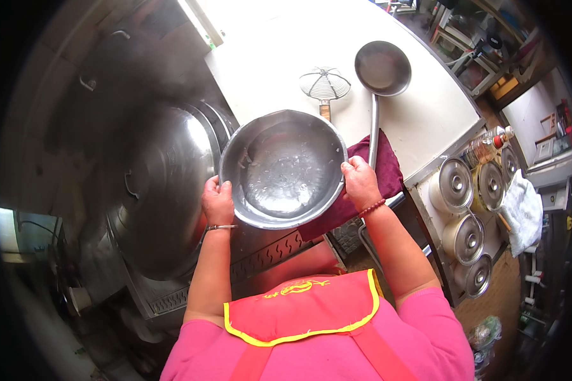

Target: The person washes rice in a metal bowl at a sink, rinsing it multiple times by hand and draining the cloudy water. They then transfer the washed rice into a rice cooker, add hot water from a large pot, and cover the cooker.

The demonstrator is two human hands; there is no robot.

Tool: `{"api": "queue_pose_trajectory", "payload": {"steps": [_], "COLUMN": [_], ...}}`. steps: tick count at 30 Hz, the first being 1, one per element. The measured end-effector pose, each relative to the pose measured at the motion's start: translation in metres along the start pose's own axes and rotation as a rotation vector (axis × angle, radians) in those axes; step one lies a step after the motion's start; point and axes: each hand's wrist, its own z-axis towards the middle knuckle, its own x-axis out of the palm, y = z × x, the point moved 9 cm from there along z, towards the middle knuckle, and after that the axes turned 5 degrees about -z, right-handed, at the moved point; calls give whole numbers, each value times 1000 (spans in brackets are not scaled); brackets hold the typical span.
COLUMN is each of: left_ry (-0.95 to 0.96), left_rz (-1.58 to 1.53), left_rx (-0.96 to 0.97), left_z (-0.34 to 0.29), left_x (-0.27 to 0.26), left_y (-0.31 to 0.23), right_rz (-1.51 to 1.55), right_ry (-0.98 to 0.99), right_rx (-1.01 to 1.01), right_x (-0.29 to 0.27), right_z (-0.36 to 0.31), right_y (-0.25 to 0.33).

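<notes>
A wide grey metal basin (327, 149) is held in front of me by its two sides. Its inside looks wet and shiny; whether a shallow layer of water lies in it, I cannot tell for sure. My left hand (218, 202) grips the left rim, thumb on top. On the right rim my right hand (362, 183) is closed in the same way. Just beyond the basin lie a wire skimmer (325, 84), its wooden handle partly hidden by the rim, and a long-handled metal ladle (382, 68). A maroon cloth (388, 166) hangs under the basin and my right hand.
A large domed metal lid (162, 143) with a side handle covers a big vessel at left, with steam around it. The white counter (267, 76) stretches ahead. Several lidded round containers (454, 184), a bottle (486, 146) and a white towel (522, 213) stand at right.
</notes>
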Motion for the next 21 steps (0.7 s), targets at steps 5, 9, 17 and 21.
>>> {"api": "queue_pose_trajectory", "payload": {"steps": [5, 9, 17, 21], "left_ry": [70, 178, 374, 567], "left_rz": [-65, -149, -197, -346], "left_rx": [29, 76, 128, 112], "left_z": [-5, -7, -31, -56], "left_x": [-11, -10, 9, 36], "left_y": [-35, -60, -102, -123], "right_rz": [112, 209, 297, 386], "right_ry": [77, 47, -178, -295], "right_rx": [122, 164, 155, 137], "right_x": [5, 3, -32, -59], "right_z": [-35, -69, -162, -229], "right_y": [-11, -25, -24, -28]}}
